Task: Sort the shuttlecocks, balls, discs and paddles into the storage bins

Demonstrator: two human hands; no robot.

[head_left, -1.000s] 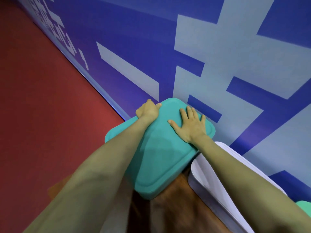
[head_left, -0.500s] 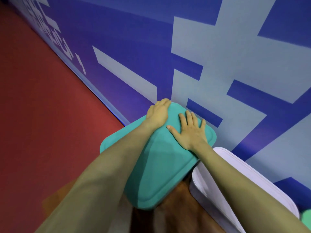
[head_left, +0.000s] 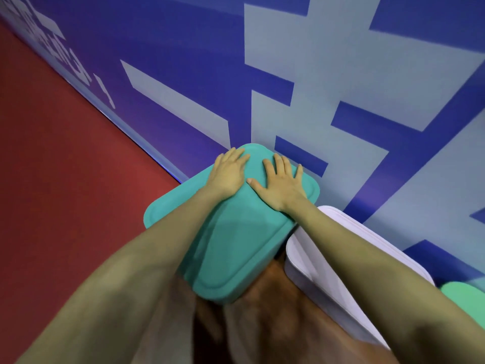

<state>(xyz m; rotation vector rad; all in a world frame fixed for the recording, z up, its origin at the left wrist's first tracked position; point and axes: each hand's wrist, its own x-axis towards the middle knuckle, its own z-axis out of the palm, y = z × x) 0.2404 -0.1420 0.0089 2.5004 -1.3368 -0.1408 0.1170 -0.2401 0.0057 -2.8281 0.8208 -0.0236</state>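
Observation:
A teal storage bin with its lid (head_left: 231,248) on stands against the blue and pale wall. My left hand (head_left: 228,173) lies flat on the far left part of the lid, fingers straight. My right hand (head_left: 282,183) presses flat on the lid beside it, fingers spread. The lid hides whatever is inside. No shuttlecocks, balls, discs or paddles show.
A pale lilac bin with lid (head_left: 338,248) sits right of the teal one, under my right forearm. A green lid corner (head_left: 467,300) peeks at the far right. Red floor (head_left: 65,193) spreads to the left. The blue wall (head_left: 341,74) rises right behind the bins.
My left hand moved from gripping the lid's far left edge to lying flat on top of it, closer to my right hand. The right hand stayed flat on the lid.

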